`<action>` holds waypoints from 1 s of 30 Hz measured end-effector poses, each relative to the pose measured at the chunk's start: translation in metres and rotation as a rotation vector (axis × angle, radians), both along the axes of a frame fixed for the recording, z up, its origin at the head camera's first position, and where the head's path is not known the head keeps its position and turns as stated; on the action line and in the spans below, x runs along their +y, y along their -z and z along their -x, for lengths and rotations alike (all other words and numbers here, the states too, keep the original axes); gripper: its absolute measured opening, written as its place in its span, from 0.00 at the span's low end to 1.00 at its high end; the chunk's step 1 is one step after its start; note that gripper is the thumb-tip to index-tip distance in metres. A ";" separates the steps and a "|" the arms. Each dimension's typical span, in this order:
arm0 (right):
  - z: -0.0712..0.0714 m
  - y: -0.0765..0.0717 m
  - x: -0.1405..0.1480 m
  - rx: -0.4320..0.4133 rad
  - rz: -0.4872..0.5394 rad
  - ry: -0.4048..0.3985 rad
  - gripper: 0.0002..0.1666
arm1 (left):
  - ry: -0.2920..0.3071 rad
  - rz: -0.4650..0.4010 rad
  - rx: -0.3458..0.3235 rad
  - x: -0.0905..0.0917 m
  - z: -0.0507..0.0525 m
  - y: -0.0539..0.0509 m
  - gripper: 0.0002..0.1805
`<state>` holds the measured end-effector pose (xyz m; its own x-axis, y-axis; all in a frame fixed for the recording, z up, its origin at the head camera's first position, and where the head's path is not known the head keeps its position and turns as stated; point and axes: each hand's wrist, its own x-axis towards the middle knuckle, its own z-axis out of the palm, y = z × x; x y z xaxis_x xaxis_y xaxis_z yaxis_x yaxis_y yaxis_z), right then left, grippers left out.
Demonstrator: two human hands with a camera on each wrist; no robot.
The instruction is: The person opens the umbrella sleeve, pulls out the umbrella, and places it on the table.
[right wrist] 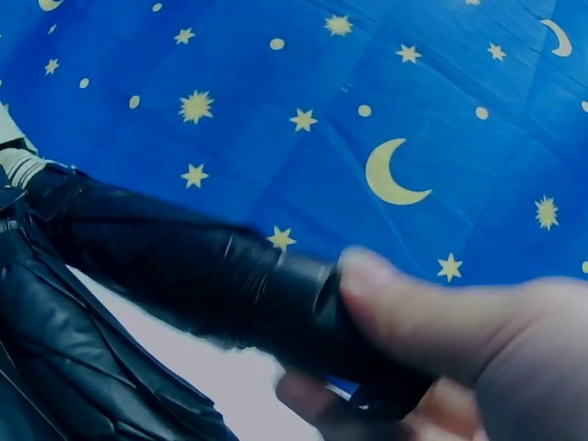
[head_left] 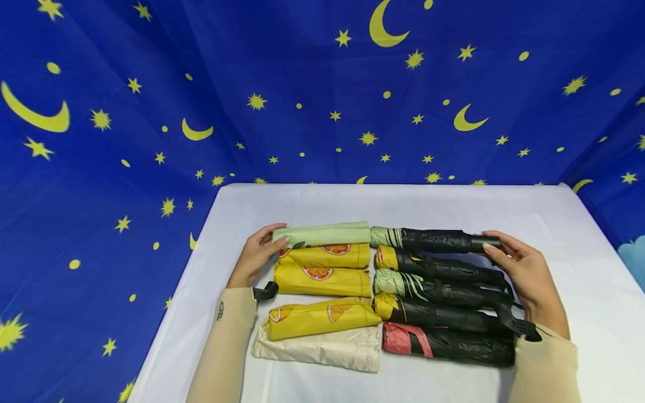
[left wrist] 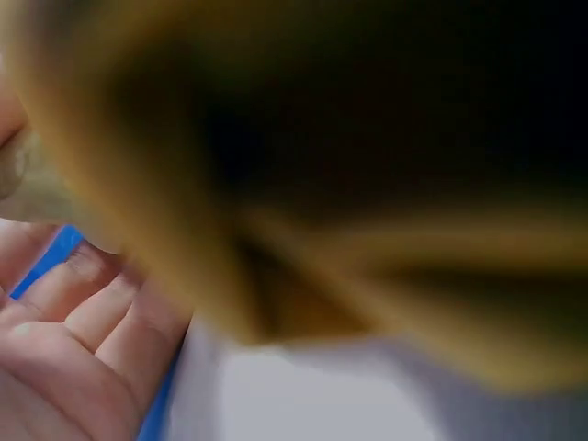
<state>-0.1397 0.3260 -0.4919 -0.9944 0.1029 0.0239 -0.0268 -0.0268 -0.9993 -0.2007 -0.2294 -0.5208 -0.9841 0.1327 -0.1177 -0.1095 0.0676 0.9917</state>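
My left hand (head_left: pixel 247 262) pinches the left end of a pale green umbrella sleeve (head_left: pixel 327 234) at the back of the row. The handle end of a folded black umbrella with a pale green striped tip (head_left: pixel 433 240) is held between my right hand's (head_left: pixel 533 277) thumb and fingers. Sleeve and tip meet end to end. In the right wrist view the thumb presses on the dark handle (right wrist: pixel 303 285). A blurred yellow sleeve (left wrist: pixel 156 184) fills much of the left wrist view, partly hiding the left fingers (left wrist: pixel 110 312).
Below lie three yellow orange-print sleeves (head_left: pixel 322 280) and a beige sleeve (head_left: pixel 327 350), the lowest yellow one overlapping it. Several folded umbrellas lie to their right, including a red-tipped one (head_left: pixel 448 342). A white-covered table (head_left: pixel 312 204) meets a blue star-patterned curtain (head_left: pixel 302 129).
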 end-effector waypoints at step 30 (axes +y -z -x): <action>0.006 -0.016 -0.001 -0.212 -0.738 -0.013 0.40 | -0.037 0.244 0.082 -0.016 -0.003 -0.011 0.39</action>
